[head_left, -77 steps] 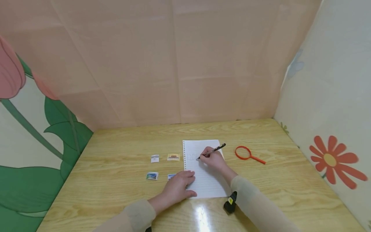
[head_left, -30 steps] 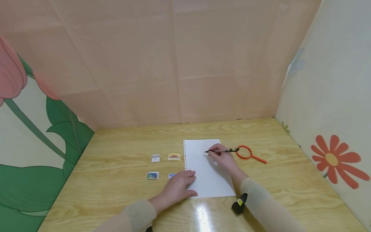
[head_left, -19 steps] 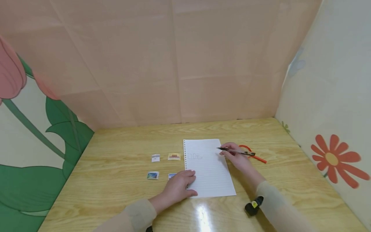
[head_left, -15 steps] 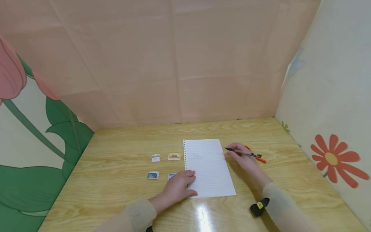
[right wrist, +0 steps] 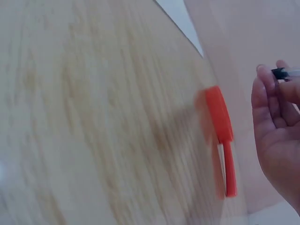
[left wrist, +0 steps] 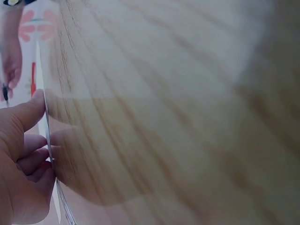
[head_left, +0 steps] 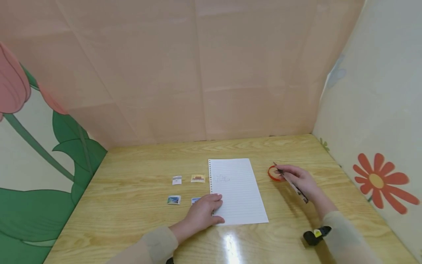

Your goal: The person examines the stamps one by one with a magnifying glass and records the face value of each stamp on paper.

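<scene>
My left hand (head_left: pixel 202 213) lies on the lower left edge of a lined, hole-punched sheet of paper (head_left: pixel 239 194), which bears some faint writing near its upper left. Beyond the sheet's right side, my right hand (head_left: pixel 301 181) pinches a pen (head_left: pixel 294 187), its tip pointing away from me. That hand is above a red magnifying glass (head_left: pixel 270 174) and hides the handle in the head view. In the right wrist view the red magnifying glass (right wrist: pixel 219 115) lies on the tabletop, apart from the fingers (right wrist: pixel 262 101).
Several small stamp-like pictures lie left of the sheet: a pale one (head_left: pixel 177 180), a yellow one (head_left: pixel 198 178), a green-blue one (head_left: pixel 173 200), and a blue one (head_left: pixel 195 200) partly behind my left hand. Walls enclose the wooden table (head_left: pixel 132 190) at the back and sides.
My right hand has lifted off the writing and moved right with the pen, from the sheet to over the magnifying glass. The pen has swung its back end toward me. My left hand stays put.
</scene>
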Tool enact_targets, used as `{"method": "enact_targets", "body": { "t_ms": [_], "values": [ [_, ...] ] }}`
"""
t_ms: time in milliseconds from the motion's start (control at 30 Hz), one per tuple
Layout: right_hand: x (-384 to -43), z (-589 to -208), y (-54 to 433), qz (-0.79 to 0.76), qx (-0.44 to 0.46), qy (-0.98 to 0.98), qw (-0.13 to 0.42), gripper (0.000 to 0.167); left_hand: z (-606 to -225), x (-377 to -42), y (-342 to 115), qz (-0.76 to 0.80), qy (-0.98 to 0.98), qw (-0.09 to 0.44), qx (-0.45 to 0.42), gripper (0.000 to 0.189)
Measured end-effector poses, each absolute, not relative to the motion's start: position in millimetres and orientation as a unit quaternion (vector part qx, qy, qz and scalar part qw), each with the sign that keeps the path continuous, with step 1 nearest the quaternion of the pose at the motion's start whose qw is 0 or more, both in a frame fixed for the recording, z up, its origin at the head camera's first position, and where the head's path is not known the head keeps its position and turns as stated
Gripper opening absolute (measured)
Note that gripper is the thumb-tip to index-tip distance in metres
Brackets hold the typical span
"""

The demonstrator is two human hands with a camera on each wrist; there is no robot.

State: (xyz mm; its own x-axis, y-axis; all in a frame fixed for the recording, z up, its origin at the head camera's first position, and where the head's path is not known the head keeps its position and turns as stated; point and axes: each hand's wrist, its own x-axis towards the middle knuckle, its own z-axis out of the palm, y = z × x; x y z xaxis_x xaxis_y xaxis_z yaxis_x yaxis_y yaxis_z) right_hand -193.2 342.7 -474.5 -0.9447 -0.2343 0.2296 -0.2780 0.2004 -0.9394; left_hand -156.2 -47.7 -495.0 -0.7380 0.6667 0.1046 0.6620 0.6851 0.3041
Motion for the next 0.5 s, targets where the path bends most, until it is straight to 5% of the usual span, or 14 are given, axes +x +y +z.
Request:
{"method": "enact_targets", "body": {
  "t_ms": [267, 500],
  "values": [
    [-192, -478, 355, 0.596, 0.067, -0.8, 0.013, 0.041, -493, -155, -48, 0.165, 0.918, 0.011, 0.36, 0.062],
    [-192, -479, 364, 0.518, 0.042, -0.852, 0.062, 0.045, -495, -156, -48, 0.161, 0.916, 0.006, 0.367, 0.061]
  ]
}}
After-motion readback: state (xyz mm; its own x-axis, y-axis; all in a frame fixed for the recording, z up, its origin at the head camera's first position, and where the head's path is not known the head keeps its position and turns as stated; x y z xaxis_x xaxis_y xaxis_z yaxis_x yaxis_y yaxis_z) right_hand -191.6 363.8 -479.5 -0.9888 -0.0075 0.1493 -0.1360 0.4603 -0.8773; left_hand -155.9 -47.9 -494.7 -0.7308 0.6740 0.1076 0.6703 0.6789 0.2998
